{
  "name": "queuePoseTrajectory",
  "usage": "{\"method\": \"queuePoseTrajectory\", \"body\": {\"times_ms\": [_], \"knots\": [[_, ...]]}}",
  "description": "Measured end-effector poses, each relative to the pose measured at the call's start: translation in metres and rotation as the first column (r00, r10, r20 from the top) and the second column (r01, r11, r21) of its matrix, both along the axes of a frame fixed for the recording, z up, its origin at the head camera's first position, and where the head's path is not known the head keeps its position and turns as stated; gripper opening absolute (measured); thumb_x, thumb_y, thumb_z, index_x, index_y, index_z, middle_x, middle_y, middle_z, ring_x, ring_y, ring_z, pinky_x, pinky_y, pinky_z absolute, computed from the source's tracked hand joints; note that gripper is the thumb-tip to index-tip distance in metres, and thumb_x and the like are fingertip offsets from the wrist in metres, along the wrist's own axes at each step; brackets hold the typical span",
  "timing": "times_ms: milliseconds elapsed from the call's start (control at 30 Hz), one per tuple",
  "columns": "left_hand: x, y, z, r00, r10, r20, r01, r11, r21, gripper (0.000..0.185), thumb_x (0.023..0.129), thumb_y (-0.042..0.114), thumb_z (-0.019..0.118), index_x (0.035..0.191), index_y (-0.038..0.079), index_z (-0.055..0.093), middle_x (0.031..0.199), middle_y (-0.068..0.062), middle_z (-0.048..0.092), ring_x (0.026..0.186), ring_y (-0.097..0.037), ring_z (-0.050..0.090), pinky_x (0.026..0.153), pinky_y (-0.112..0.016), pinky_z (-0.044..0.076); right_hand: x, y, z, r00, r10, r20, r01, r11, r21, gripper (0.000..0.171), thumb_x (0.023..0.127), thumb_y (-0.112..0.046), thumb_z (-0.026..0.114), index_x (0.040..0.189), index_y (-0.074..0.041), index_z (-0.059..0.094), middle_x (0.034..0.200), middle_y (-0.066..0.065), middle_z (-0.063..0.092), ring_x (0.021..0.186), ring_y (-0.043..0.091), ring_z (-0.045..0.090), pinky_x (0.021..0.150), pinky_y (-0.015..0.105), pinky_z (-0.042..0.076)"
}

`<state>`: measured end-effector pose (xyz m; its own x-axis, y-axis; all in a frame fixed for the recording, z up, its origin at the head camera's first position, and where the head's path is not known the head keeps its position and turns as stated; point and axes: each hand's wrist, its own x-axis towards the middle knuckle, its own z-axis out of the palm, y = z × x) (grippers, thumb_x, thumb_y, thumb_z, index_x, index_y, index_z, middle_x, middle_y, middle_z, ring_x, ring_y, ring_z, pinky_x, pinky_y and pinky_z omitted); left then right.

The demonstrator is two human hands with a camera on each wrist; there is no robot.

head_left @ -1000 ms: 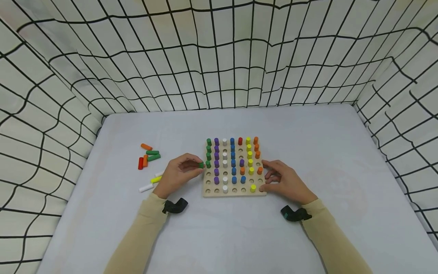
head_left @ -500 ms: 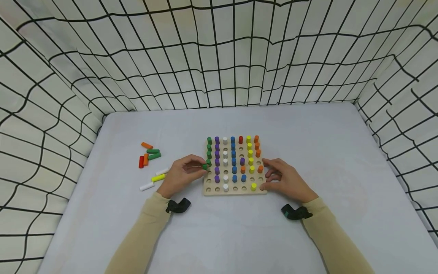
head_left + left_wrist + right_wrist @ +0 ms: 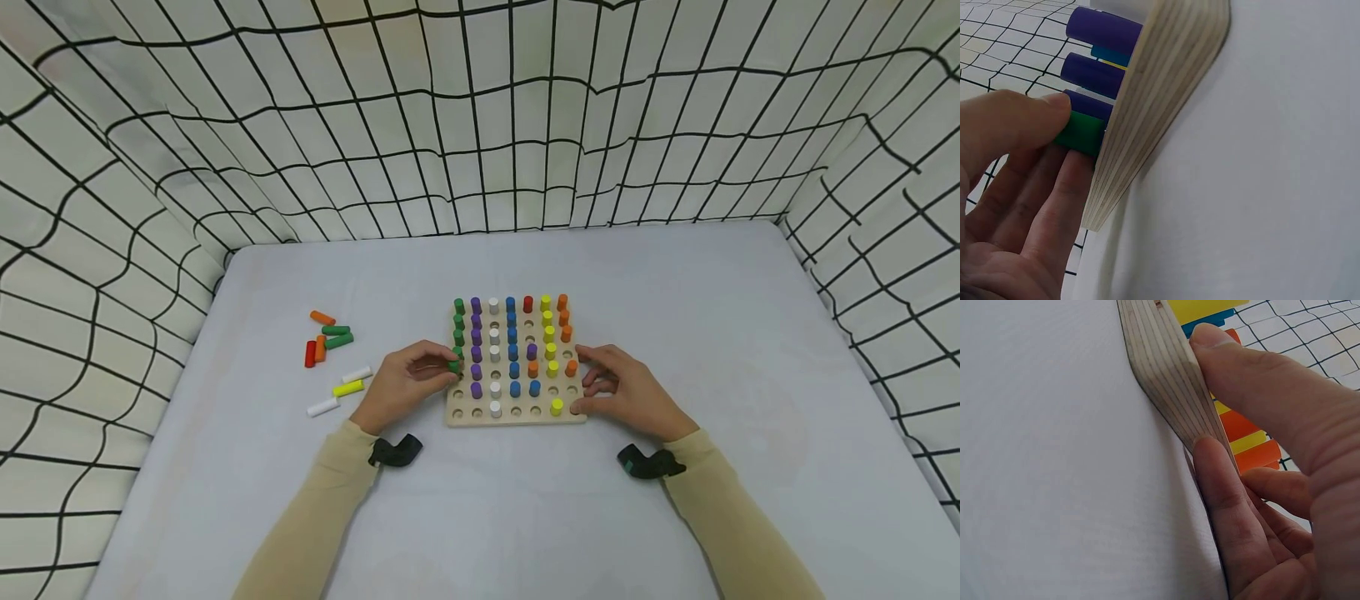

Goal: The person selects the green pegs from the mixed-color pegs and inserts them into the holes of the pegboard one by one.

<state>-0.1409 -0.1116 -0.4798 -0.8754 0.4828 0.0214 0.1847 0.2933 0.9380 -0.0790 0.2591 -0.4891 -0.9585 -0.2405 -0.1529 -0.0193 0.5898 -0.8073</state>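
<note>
A wooden pegboard (image 3: 517,421) lies on the white table with rows of coloured pegs standing in its holes. At its left edge my left hand (image 3: 401,385) pinches a green peg (image 3: 1082,132) between thumb and fingers. In the left wrist view that peg stands upright to the board's top face, its lower end right at the surface, beside purple pegs (image 3: 1092,75). My right hand (image 3: 633,396) grips the board's right side near the front corner, thumb on top and a finger against the plywood edge (image 3: 1166,369).
Loose pegs lie left of the board: a red peg (image 3: 311,354), orange pegs (image 3: 322,318), green pegs (image 3: 339,341), white pegs (image 3: 322,407) and a yellow peg (image 3: 348,388). Black netting (image 3: 480,125) over white walls rises behind and beside the table (image 3: 750,333).
My left hand has moved slightly right, bringing the green peg from beside the board's left edge to over the leftmost column. My right hand keeps its place at the board's right side.
</note>
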Motion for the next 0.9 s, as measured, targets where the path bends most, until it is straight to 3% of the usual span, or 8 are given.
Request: {"method": "queuePoseTrajectory", "body": {"times_ms": [133,500,900], "knots": [[0.0003,0.0001,-0.0007,1.000,-0.005,0.001,0.005,1.000,0.013,0.030,0.091,0.007,0.079,0.119,0.008,0.069,0.123,-0.015,0.070,0.114,-0.018,0.074,0.098,-0.023,0.060,-0.0003,-0.0003,0.0005,1.000,-0.003,-0.002,0.003,1.000,0.000,0.093,0.080,-0.039,0.090,0.155,-0.009,0.045,0.120,0.005,0.060,0.095,0.009,0.069,0.089,0.019,0.061],[0.0013,0.0031,-0.0013,1.000,-0.002,0.002,0.002,0.999,0.052,0.027,0.090,0.004,0.078,0.116,0.006,0.069,0.121,-0.017,0.069,0.108,0.000,0.072,0.097,-0.023,0.061,-0.0005,0.0004,0.0017,1.000,0.001,0.001,-0.001,1.000,-0.004,0.093,0.080,-0.038,0.090,0.156,-0.009,0.045,0.121,0.005,0.060,0.096,0.010,0.069,0.090,0.021,0.062],[0.0028,0.0049,0.0005,1.000,0.010,-0.011,-0.009,1.000,0.012,0.029,0.090,0.007,0.079,0.117,0.008,0.069,0.120,-0.014,0.070,0.115,-0.027,0.073,0.099,-0.022,0.060,-0.0010,0.0001,0.0011,1.000,0.006,0.019,-0.006,1.000,-0.015,0.094,0.079,-0.038,0.091,0.156,-0.011,0.045,0.123,0.003,0.060,0.097,0.012,0.069,0.092,0.023,0.061]]}}
